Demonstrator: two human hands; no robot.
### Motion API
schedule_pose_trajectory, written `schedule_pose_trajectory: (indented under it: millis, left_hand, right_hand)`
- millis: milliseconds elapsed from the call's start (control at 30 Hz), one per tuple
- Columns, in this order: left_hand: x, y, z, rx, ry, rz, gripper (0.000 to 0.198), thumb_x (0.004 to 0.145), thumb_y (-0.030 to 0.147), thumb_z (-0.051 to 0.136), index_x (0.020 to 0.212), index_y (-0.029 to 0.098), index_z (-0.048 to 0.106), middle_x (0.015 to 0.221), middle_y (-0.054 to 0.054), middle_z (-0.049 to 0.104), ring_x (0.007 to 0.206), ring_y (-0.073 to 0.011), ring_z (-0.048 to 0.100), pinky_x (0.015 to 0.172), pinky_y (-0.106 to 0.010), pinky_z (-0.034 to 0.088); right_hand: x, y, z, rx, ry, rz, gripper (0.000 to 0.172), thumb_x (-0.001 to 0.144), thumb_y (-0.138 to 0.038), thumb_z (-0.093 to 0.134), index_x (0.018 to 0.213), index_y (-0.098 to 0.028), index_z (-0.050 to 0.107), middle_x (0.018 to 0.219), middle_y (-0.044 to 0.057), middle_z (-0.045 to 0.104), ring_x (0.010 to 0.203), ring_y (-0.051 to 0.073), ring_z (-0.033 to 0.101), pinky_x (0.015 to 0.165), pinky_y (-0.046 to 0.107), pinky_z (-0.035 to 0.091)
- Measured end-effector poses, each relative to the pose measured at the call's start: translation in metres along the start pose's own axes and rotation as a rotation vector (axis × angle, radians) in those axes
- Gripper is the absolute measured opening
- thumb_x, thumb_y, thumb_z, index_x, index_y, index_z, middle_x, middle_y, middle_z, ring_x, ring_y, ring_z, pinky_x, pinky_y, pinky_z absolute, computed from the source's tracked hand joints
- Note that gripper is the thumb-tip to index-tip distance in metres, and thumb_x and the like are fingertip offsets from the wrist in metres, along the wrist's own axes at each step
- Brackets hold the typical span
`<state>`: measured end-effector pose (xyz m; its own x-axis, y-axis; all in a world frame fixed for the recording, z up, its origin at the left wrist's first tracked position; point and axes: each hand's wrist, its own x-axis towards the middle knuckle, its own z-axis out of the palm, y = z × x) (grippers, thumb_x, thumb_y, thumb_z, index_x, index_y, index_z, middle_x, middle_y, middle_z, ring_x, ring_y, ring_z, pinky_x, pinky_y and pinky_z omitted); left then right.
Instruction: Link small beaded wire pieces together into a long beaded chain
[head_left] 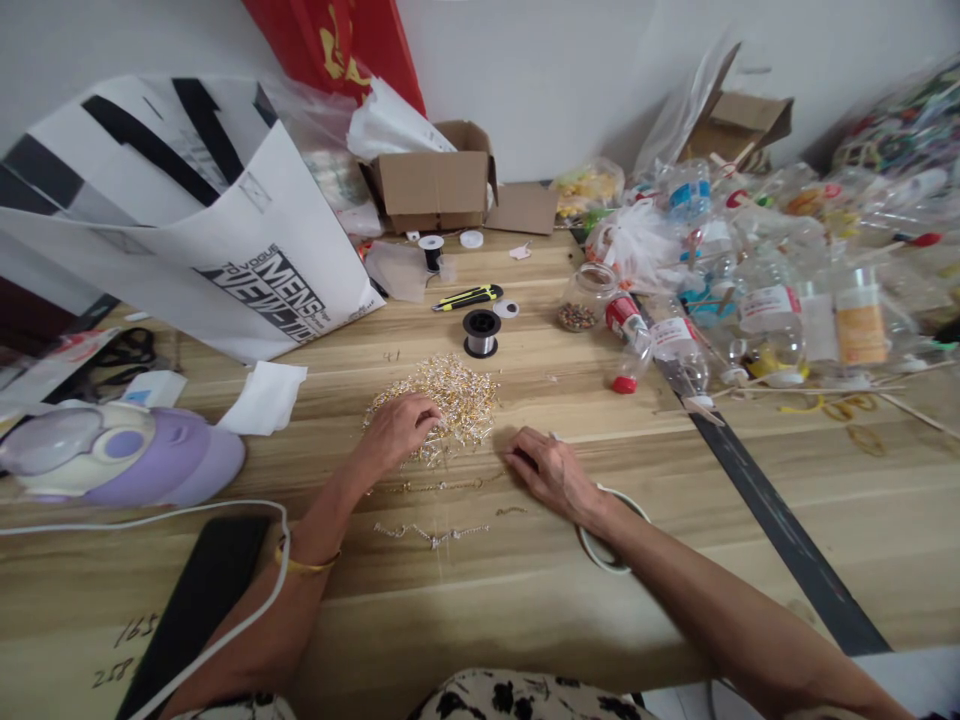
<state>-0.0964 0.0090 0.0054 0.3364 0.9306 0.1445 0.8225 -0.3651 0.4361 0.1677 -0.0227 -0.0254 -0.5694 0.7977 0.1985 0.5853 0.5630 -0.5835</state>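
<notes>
A heap of small gold and silver beads and links [457, 392] lies in the middle of the wooden table [525, 580]. My left hand [396, 430] rests on the heap's near left edge, its fingers curled into the pieces. My right hand [546, 468] lies on the table just right of the heap, fingers bent and pressed together; what they hold, if anything, is too small to make out. Two finished bead chains [431, 535] lie on the wood between my forearms. A white bangle [604, 545] sits at my right wrist, a gold one [304, 565] on my left.
A spool of clear thread [481, 333] and a yellow-black utility knife [466, 297] sit behind the heap. A white shopping bag [187, 220] and purple visor cap [112, 455] fill the left. Bottles and jars [675, 345] crowd the right. Cardboard boxes [435, 185] stand at the back.
</notes>
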Motion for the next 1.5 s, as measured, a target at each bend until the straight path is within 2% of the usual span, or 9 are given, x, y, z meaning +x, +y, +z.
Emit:
schedule_pose_trajectory:
  millis: [133,333,400,567,733,1067,1300,1500]
  left_hand:
    - [0.0,-0.002,0.0,-0.062,0.086,-0.044,0.014,0.08,0.013,0.055,0.085,0.02,0.067,0.082,-0.003,0.069,0.073,-0.0161,0.062,0.071,-0.028,0.047]
    - [-0.003,0.002,-0.006,0.072,-0.055,-0.031,0.007,0.071,0.013,0.066,0.072,0.019,0.065,0.069,-0.001,0.063,0.069,-0.0182,0.059,0.064,-0.028,0.044]
    - [-0.004,0.003,-0.003,0.111,-0.062,-0.022,0.008,0.07,0.012,0.066,0.069,0.019,0.064,0.068,-0.002,0.061,0.07,-0.0191,0.058,0.064,-0.028,0.043]
    - [-0.004,0.006,0.008,0.122,-0.046,0.041,0.011,0.077,0.01,0.061,0.071,0.019,0.063,0.072,-0.002,0.059,0.075,-0.0186,0.058,0.07,-0.029,0.043]
    - [-0.002,0.009,0.013,0.014,-0.006,0.087,0.012,0.081,0.01,0.057,0.075,0.019,0.063,0.079,-0.003,0.061,0.08,-0.0185,0.057,0.073,-0.029,0.043]
    - [0.002,0.001,0.005,-0.122,0.123,-0.063,0.009,0.079,0.015,0.06,0.072,0.019,0.065,0.073,-0.001,0.067,0.066,-0.0145,0.058,0.066,-0.026,0.044]
    - [0.001,-0.003,0.005,-0.237,0.097,-0.204,0.01,0.078,0.022,0.06,0.079,0.018,0.07,0.071,0.0,0.072,0.064,-0.0145,0.063,0.062,-0.024,0.045]
    - [0.001,-0.006,0.004,-0.262,0.062,-0.182,0.02,0.082,0.03,0.055,0.08,0.018,0.07,0.077,-0.001,0.073,0.069,-0.016,0.064,0.064,-0.024,0.045]
  right_hand:
    - [0.0,0.001,0.001,0.013,0.002,-0.002,0.011,0.094,-0.021,0.046,0.087,-0.02,0.054,0.085,0.004,0.061,0.073,0.015,0.055,0.067,0.026,0.039]
    - [0.0,-0.001,0.001,0.006,-0.013,0.023,0.012,0.094,-0.021,0.045,0.087,-0.02,0.054,0.085,0.004,0.061,0.075,0.016,0.056,0.071,0.027,0.039]
    - [0.0,-0.001,0.001,-0.002,-0.006,0.016,0.011,0.094,-0.021,0.045,0.087,-0.02,0.054,0.085,0.004,0.06,0.074,0.016,0.055,0.071,0.027,0.039]
    - [0.0,-0.001,0.001,0.009,0.007,0.004,0.013,0.094,-0.021,0.045,0.085,-0.02,0.054,0.083,0.003,0.06,0.073,0.015,0.054,0.068,0.026,0.039]
    - [0.0,0.0,0.001,0.008,0.007,-0.001,0.012,0.094,-0.021,0.046,0.086,-0.02,0.055,0.084,0.004,0.061,0.073,0.015,0.055,0.067,0.026,0.039]
    - [0.0,-0.001,0.0,-0.003,-0.005,-0.003,0.012,0.094,-0.021,0.045,0.087,-0.02,0.054,0.085,0.004,0.061,0.074,0.016,0.055,0.069,0.027,0.039]
    - [0.0,-0.001,-0.001,-0.001,-0.013,0.003,0.011,0.094,-0.021,0.046,0.086,-0.02,0.053,0.085,0.003,0.06,0.073,0.015,0.055,0.067,0.026,0.038]
    - [0.0,0.0,0.0,0.01,-0.007,-0.006,0.01,0.094,-0.019,0.046,0.087,-0.02,0.053,0.085,0.003,0.06,0.073,0.015,0.055,0.068,0.026,0.038]
